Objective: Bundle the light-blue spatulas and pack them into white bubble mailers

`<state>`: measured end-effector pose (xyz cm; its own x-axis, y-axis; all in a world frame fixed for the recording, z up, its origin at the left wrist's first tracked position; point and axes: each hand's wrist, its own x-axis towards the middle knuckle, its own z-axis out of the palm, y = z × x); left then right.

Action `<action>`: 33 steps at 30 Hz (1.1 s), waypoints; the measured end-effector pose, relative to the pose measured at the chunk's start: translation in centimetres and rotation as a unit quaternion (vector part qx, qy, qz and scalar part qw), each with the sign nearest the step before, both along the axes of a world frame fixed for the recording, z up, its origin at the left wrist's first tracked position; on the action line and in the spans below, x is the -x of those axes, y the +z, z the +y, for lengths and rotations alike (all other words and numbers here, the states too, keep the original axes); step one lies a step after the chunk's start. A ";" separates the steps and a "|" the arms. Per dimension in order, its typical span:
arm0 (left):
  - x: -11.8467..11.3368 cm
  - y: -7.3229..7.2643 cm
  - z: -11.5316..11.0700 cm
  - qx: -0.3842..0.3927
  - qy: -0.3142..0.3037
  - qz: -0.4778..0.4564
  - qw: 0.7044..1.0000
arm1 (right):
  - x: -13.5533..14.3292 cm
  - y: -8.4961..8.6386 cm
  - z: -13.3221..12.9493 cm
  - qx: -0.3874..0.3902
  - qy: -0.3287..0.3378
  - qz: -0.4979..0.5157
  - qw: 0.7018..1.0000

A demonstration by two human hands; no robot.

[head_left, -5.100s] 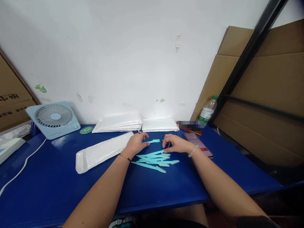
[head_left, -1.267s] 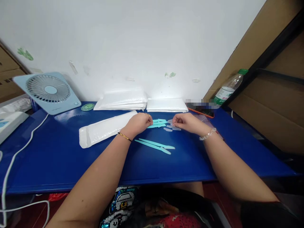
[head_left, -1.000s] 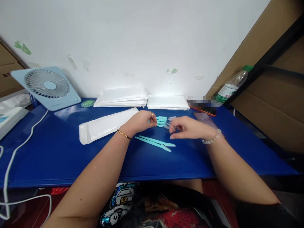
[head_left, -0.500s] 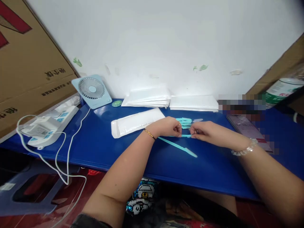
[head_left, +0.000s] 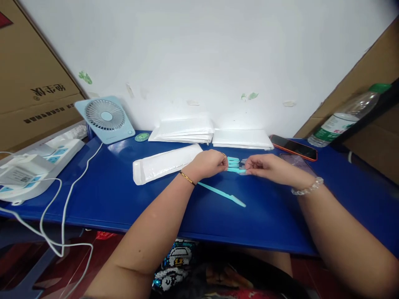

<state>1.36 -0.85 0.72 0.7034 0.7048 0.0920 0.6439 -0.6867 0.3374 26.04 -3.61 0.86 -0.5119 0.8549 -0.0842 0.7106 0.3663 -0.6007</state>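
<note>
My left hand (head_left: 213, 163) is pinched on the handle side of a turquoise razor (head_left: 237, 170). My right hand (head_left: 262, 167) closes its thumb and fingers at the razor's other end, where a small clear cap (head_left: 242, 173) partly shows. Just behind, several turquoise razors (head_left: 233, 160) lie side by side, partly hidden by my left hand. One more turquoise razor (head_left: 222, 193) rests alone on the blue table, nearer to me. A white padded envelope (head_left: 165, 164) lies left of my left hand, its right end behind the hand.
Two stacks of white envelopes, left (head_left: 183, 130) and right (head_left: 241, 138), stand by the wall. A blue fan (head_left: 107, 118), a power strip (head_left: 52, 160) and white cables are at left. On the right are a phone (head_left: 293, 147) and a bottle (head_left: 339, 120).
The camera view has shifted, so things appear further left, and the phone and whole bottle now show. The razor between my hands sits closer to the row of razors, with a clear cap near its tip.
</note>
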 end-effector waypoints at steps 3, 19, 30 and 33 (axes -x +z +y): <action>0.5 -0.4 0.8 0.004 0.043 0.008 0.999 | -0.9 -0.2 0.6 0.001 -0.038 -0.008 0.999; -0.7 0.9 -1.8 0.135 -0.008 0.091 0.987 | 2.7 0.9 -1.9 0.026 0.086 -0.036 0.995; -0.3 0.6 -0.3 0.056 0.056 0.005 0.997 | -0.8 -0.2 0.4 -0.084 -0.063 -0.014 0.994; -0.6 2.8 -2.8 0.071 -0.012 -0.115 0.991 | -1.1 -0.1 0.6 -0.159 -0.075 -0.020 0.984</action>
